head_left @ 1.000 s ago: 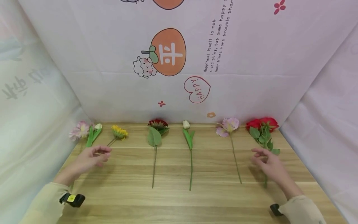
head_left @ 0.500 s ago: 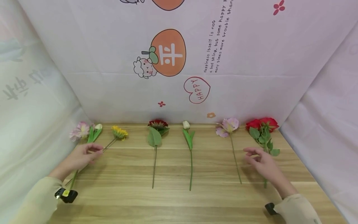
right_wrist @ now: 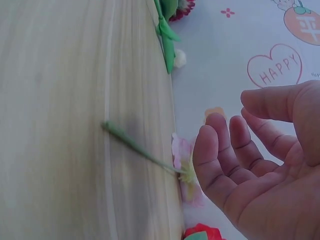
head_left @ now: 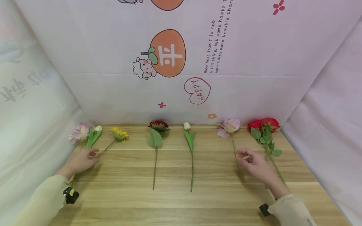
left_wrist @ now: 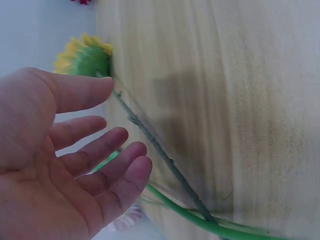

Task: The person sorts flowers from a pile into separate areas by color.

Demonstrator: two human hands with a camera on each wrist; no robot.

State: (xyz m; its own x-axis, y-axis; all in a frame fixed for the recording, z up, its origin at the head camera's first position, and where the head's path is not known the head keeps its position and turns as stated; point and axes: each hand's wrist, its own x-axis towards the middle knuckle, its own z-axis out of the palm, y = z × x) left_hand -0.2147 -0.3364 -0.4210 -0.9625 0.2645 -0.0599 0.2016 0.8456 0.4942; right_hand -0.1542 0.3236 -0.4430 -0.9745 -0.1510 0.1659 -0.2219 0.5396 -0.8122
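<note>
My left hand [head_left: 81,161] hovers over the stem of a yellow sunflower-like flower [head_left: 119,134], beside a white tulip [head_left: 98,128] and a pink flower [head_left: 79,132]. Its fingers are loosely bent with nothing between them; in the left wrist view the yellow flower's stem [left_wrist: 165,157] runs past the fingertips. At the right, my right hand [head_left: 255,164] is at the stem of another pink flower [head_left: 231,125], fingers apart and holding nothing. In the right wrist view that stem [right_wrist: 135,146] lies beyond the fingers. Red roses [head_left: 264,125] with green leaves lie right of this hand.
A dark red flower [head_left: 158,125] and a second white tulip [head_left: 187,126] lie mid-table, stems toward me. The wooden table [head_left: 175,207] ends at a printed white cloth [head_left: 113,94] behind, with white cloth walls at both sides.
My right hand has moved left, from the roses to the pink flower's stem. My left hand has moved slightly left over the yellow flower's stem. The flowers lie where they were.
</note>
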